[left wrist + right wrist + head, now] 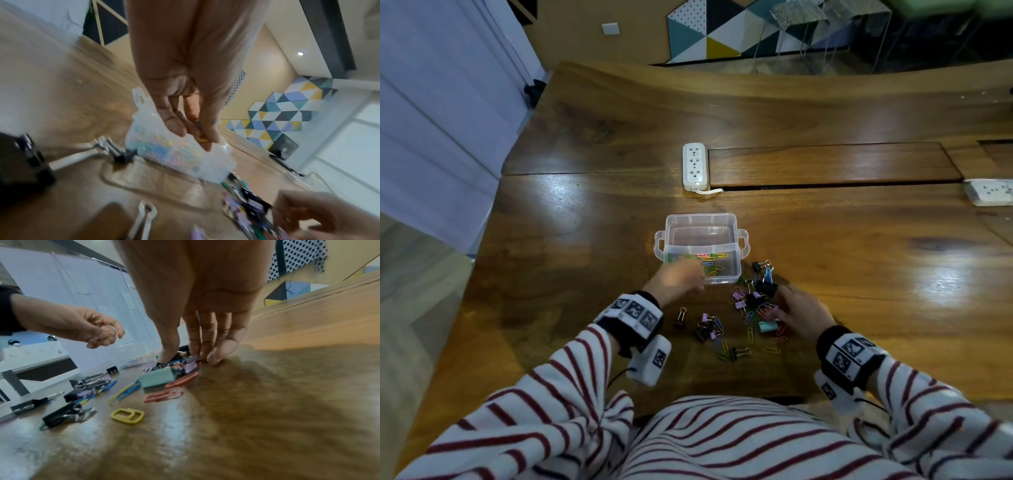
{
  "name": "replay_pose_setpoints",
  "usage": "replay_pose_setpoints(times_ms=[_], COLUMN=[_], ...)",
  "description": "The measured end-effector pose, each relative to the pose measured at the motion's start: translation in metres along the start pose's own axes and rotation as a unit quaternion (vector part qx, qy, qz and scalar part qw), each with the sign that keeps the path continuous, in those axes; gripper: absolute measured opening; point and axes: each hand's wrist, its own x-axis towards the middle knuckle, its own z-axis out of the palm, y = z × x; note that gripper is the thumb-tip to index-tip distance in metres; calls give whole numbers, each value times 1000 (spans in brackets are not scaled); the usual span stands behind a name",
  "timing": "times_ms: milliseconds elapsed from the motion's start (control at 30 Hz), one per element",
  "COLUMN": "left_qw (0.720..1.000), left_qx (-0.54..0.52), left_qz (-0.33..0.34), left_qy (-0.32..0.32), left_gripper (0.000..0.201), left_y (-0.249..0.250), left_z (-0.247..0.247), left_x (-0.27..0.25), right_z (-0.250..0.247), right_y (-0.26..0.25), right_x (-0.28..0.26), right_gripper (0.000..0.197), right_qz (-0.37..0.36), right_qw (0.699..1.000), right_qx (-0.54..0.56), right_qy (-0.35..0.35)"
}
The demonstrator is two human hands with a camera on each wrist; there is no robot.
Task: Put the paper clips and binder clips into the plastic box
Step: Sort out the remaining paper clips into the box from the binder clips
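A clear plastic box (734, 229) stands on the wooden table, with coloured paper clips (710, 265) in its near part. My left hand (695, 279) hovers at the box's near left corner, blurred. In the left wrist view its fingertips (207, 138) pinch small yellow and blue paper clips (200, 135) above the box (176, 149). Loose binder clips and paper clips (748, 303) lie scattered in front of the box. My right hand (774, 301) rests on this pile; its straight fingers (197, 352) and thumb touch purple and black binder clips (190, 365) beside a teal binder clip (157, 379).
A white power strip (693, 166) lies behind the box, and another power strip (989, 192) sits at the far right. A recessed wooden panel (832, 164) runs across the table. Stray clips near me include a yellow paper clip (127, 416) and a black binder clip (61, 417).
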Motion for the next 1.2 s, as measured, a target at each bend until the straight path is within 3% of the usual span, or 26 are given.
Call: replay_pose_setpoints(times_ms=[100,200,533,633,700,767,900,1000,1100,1200], left_qw=[998,996,994,995,993,991,987,983,958,945], left_qx=[-13,40,51,61,91,121,134,157,237,282], left_qz=[-18,-43,-75,-81,-69,-48,57,98,129,129], left_qy=[53,74,65,23,-1,16,66,-7,-94,-103], left_gripper=[16,19,19,17,20,30,32,22,24,29], left_y=[-10,-18,-13,-16,-18,-13,10,20,29,41], left_z=[-23,-36,-29,-28,-27,-22,1,28,58,81], left_x=[4,15,38,42,40,32,6,-5,-5,4], right_z=[6,7,0,-9,-17,-21,-15,-5,-3,-2], right_y=[-9,-15,-10,-6,-2,1,2,-3,-8,-13], right_x=[4,9,18,17,17,16,9,4,3,7], right_gripper=[41,36,17,16,14,15,21,18,23,31], right_qz=[-6,-17,-14,-2,10,14,-22,-82,-70,-48], right_qw=[1000,1000,1000,998,996,996,999,983,988,991], right_qx=[-10,-24,-5,37,71,81,-36,-111,-123,-122], right_qy=[4,-2,-26,-48,-51,-37,34,118,63,12])
